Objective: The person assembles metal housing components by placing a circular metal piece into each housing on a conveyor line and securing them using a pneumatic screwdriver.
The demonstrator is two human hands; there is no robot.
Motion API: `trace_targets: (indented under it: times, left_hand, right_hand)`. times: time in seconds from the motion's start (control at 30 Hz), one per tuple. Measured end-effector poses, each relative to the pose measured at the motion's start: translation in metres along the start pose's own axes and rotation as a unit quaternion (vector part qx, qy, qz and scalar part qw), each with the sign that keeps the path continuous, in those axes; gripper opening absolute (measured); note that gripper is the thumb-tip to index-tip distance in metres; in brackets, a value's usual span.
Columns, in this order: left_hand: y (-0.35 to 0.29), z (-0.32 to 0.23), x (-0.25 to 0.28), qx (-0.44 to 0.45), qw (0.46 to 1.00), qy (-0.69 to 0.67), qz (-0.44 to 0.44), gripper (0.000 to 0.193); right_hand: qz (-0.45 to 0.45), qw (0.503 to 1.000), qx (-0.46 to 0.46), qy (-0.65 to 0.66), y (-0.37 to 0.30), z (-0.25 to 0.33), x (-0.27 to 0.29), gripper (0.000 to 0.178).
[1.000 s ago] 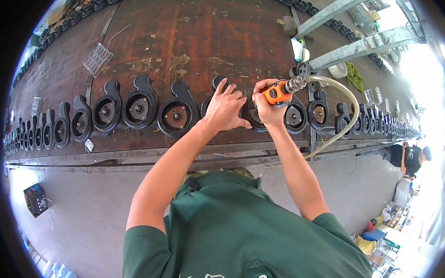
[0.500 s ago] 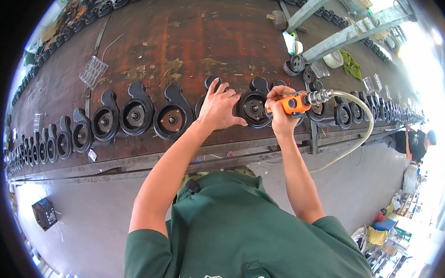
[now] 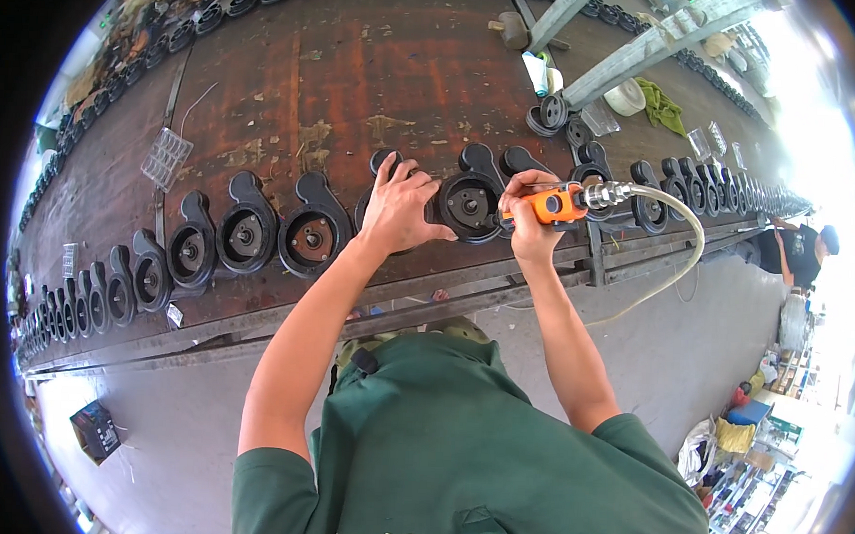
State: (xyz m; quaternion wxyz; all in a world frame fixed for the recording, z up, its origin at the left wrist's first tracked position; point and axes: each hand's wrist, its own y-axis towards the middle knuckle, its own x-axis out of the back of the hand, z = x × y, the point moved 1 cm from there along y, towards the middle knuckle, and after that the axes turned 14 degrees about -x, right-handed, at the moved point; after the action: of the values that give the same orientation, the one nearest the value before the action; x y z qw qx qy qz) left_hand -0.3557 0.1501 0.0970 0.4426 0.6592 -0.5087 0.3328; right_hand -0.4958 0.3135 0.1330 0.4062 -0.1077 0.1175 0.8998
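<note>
My left hand [image 3: 403, 208] spreads its fingers over a round black housing [image 3: 363, 206] in the row on the table, hiding most of it. Its thumb points toward the neighbouring black housing [image 3: 470, 204], which has a dark metal disc inside. My right hand [image 3: 531, 224] grips an orange air tool [image 3: 559, 207] lying sideways, its fingers wrapped round the body. A clear hose [image 3: 700, 241] curves down from the tool's metal coupling [image 3: 607, 193]. The tool's working end is hidden by the hand, beside the disc housing. Another black housing [image 3: 522, 161] is partly covered by the right hand.
Housings line the near edge of the worn brown table [image 3: 359, 67]. A clear plastic tray [image 3: 167, 158] lies at left. Grey metal posts [image 3: 642, 63] stand at right, near a white roll [image 3: 625, 98] and green cloth [image 3: 660, 108]. Another person [image 3: 797, 254] stands far right.
The whole view has shifted slightly, so the housings, hands and posts appear further left. Both hands keep nearly the same pose, with the air tool still in my right hand.
</note>
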Motion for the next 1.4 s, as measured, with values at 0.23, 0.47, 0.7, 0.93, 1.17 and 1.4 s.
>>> trace_targets:
  times: [0.23, 0.47, 0.7, 0.93, 1.17, 1.4]
  left_hand:
    - [0.001, 0.0, 0.001, -0.001, 1.0, 0.001, 0.006, 0.095]
    - [-0.001, 0.001, 0.0, -0.003, 1.0, -0.004, -0.004, 0.093]
    - [-0.003, 0.001, 0.001, 0.003, 1.0, -0.007, -0.007, 0.092]
    - [-0.004, 0.0, 0.001, 0.0, 1.0, -0.001, -0.02, 0.085]
    - [-0.013, -0.028, 0.0, -0.068, 0.997, 0.031, -0.033, 0.083]
    - [-0.022, -0.06, -0.021, -0.078, 0.995, 0.043, -0.039, 0.065]
  right_hand:
    - [0.039, 0.999, 0.003, -0.029, -0.003, -0.004, 0.001, 0.027]
    - [0.062, 0.998, -0.001, -0.026, -0.002, -0.008, 0.001, 0.028]
    - [0.149, 0.987, -0.009, -0.061, -0.007, -0.013, 0.0, 0.019]
    - [0.156, 0.986, -0.033, -0.036, -0.005, -0.014, -0.002, 0.026]
    - [0.118, 0.991, -0.02, -0.055, -0.003, -0.015, -0.005, 0.026]
    - [0.062, 0.994, -0.039, -0.08, -0.004, -0.004, -0.003, 0.028]
